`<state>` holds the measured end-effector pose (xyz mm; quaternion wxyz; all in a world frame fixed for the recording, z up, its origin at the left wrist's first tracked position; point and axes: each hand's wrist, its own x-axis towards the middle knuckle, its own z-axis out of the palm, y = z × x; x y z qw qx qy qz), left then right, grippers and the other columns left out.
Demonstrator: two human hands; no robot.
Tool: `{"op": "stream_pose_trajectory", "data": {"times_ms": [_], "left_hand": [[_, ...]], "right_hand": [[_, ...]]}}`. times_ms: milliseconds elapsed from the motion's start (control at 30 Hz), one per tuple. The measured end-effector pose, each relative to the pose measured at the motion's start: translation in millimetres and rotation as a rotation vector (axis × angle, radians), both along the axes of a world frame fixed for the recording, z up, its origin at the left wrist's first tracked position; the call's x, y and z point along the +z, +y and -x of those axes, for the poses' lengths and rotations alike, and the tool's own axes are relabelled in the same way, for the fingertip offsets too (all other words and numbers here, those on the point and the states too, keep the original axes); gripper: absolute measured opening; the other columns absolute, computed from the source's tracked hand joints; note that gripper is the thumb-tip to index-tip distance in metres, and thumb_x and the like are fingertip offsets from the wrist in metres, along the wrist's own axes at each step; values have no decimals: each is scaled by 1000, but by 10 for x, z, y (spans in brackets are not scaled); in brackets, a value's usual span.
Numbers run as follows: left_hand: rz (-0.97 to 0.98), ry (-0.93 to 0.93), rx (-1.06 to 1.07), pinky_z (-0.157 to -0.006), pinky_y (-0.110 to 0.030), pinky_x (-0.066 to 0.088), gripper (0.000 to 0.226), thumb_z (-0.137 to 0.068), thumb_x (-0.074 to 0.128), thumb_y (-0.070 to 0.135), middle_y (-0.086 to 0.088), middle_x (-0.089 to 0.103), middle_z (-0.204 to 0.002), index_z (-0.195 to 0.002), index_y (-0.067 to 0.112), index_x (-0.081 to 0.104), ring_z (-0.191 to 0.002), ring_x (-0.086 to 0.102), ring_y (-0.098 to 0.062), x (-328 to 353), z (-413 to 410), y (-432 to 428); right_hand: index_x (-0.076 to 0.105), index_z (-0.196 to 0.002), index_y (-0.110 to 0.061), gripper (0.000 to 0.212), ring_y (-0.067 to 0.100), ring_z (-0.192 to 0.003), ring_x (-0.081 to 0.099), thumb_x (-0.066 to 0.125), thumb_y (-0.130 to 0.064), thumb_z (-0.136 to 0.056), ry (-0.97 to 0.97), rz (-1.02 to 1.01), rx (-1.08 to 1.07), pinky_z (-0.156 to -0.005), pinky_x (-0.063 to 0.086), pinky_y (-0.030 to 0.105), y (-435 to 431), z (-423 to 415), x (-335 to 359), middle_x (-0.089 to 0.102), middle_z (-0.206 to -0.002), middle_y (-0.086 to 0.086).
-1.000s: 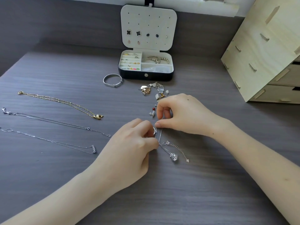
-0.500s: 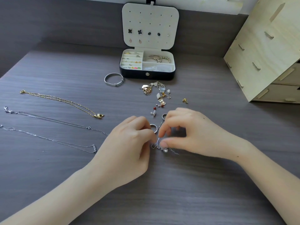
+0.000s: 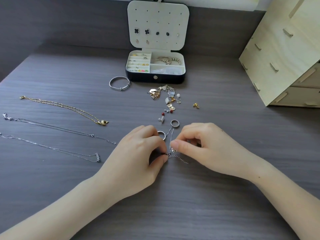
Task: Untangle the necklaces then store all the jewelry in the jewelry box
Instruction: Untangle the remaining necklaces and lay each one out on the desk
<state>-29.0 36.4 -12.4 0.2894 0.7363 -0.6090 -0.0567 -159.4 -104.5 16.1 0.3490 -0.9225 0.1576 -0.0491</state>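
My left hand (image 3: 138, 158) pinching the silver necklace (image 3: 181, 158) near its clasp, my right hand (image 3: 207, 148) pinching its chain, jewelry box (image 3: 142, 78) open behind

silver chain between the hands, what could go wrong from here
1. The left hand and right hand both pinch the fine silver chain close together; a hard pull could tighten any knot or snap a link.
2. The near ring and far ring lie against the chain's strands; they may get dragged along or roll away.
3. The loose earring pile sits just beyond the hands, so a swept chain could snag in it.
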Motion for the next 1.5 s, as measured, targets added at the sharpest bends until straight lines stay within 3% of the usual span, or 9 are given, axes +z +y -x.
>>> {"op": "stream_pose_trajectory", "data": {"times_ms": [67, 233, 333, 500, 767, 933, 1033, 1233, 1500], "left_hand": [[-2, 8, 6, -64, -14, 32, 13, -76, 57, 31, 8, 51, -76, -72, 20, 62, -70, 41, -7, -5, 5, -6], [10, 1, 22, -63, -16, 31, 5, -74, 63, 20, 7, 50, -73, -70, 17, 62, -68, 42, -9, -27, 35, -44], [19, -6, 19, -64, -18, 31, 9, -78, 58, 21, 5, 50, -73, -71, 15, 60, -68, 43, -12, -44, 55, -66], [26, -2, 14, -64, -18, 30, 19, -79, 47, 27, 4, 49, -74, -72, 14, 59, -69, 39, -10, -61, 53, -70], [13, -117, 7, -64, -26, 31, 26, -86, 39, 25, -2, 51, -74, -74, 12, 58, -65, 46, -20, -92, 53, -87], [47, 138, 56, -65, -17, 30, 13, -89, 45, 25, 7, 47, -77, -77, 23, 51, -69, 39, -6, -49, 0, -68], [75, 204, 53, -69, -9, 32, 9, -88, 48, 27, 12, 48, -80, -80, 26, 50, -73, 41, 2, -1, -15, -66], [80, -140, 6, -63, -26, 34, 22, -83, 51, 32, 2, 57, -79, -80, 16, 66, -69, 48, -20, -2, -19, -82], [33, -176, 13, -62, -29, 33, 27, -83, 44, 27, -2, 52, -70, -68, 13, 62, -62, 49, -24, -68, 17, -154]], "right_hand": [[63, -70, -14, 36, 14, -65, 49, 54, -42, -92, 12, -42, -23, -65, 43, 38, -4, -10, 10, 57, -67, 1], [60, -65, -14, 39, 16, -62, 46, 49, -40, -92, 38, -55, -56, -57, 35, 28, 16, -29, 18, 59, -68, 7], [60, -65, -8, 47, 23, -62, 47, 46, -43, -92, 42, -35, -73, -58, 37, 35, 14, -50, 3, 58, -67, 16], [55, -54, -27, 45, 23, -57, 46, 42, -51, -89, 31, -18, -135, -53, 34, 30, 11, -67, -8, 59, -63, 16], [60, -59, -23, 46, 25, -57, 48, 43, -56, -86, 27, -48, -141, -55, 37, 31, -28, -29, -17, 60, -65, 18], [53, -51, -32, 41, 8, -46, 36, 40, -60, -78, 5, -71, -152, -49, 28, 20, -40, 10, 21, 51, -55, 13], [52, -51, -33, 39, 8, -46, 35, 42, -57, -80, -8, -73, -153, -49, 28, 19, -57, 31, 27, 46, -53, 11], [53, -53, -31, 39, 8, -46, 35, 43, -56, -81, -15, -76, -142, -47, 27, 19, -77, 34, 19, 45, -53, 11], [54, -54, -32, 37, 8, -47, 34, 42, -57, -79, -29, -111, -131, -48, 28, 20, -61, 28, 44, 50, -58, 18]]}}
